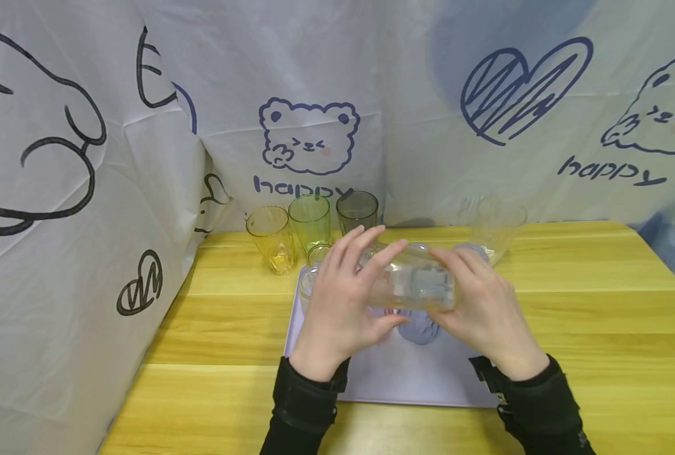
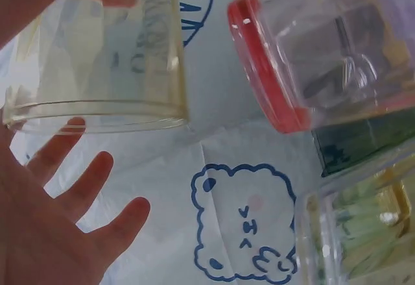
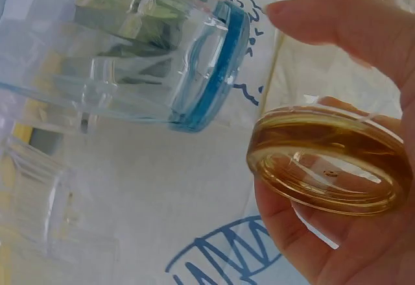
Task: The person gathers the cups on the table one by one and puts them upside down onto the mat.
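A see-through, yellow-tinted tumbler (image 1: 408, 284) is held on its side above a lavender tray (image 1: 411, 385). My right hand (image 1: 488, 306) grips its base end. The right wrist view shows the thick amber base (image 3: 331, 161) with fingers curled behind it and the thumb over the side. At the other end, my left hand (image 1: 340, 297) has its fingers spread and nearly straight around the tumbler. The left wrist view shows the rim (image 2: 97, 119) close to those fingertips. A round bluish-grey thing (image 1: 419, 328) lies on the tray below, partly hidden.
Yellow (image 1: 272, 237), green (image 1: 310, 221) and dark grey (image 1: 357, 212) tumblers stand at the back left. A clear tumbler (image 1: 502, 224) stands at the back right. Wrist views also show tumblers with a red base (image 2: 269, 64) and a blue base (image 3: 220, 71). A printed cloth (image 1: 428, 158) hangs behind.
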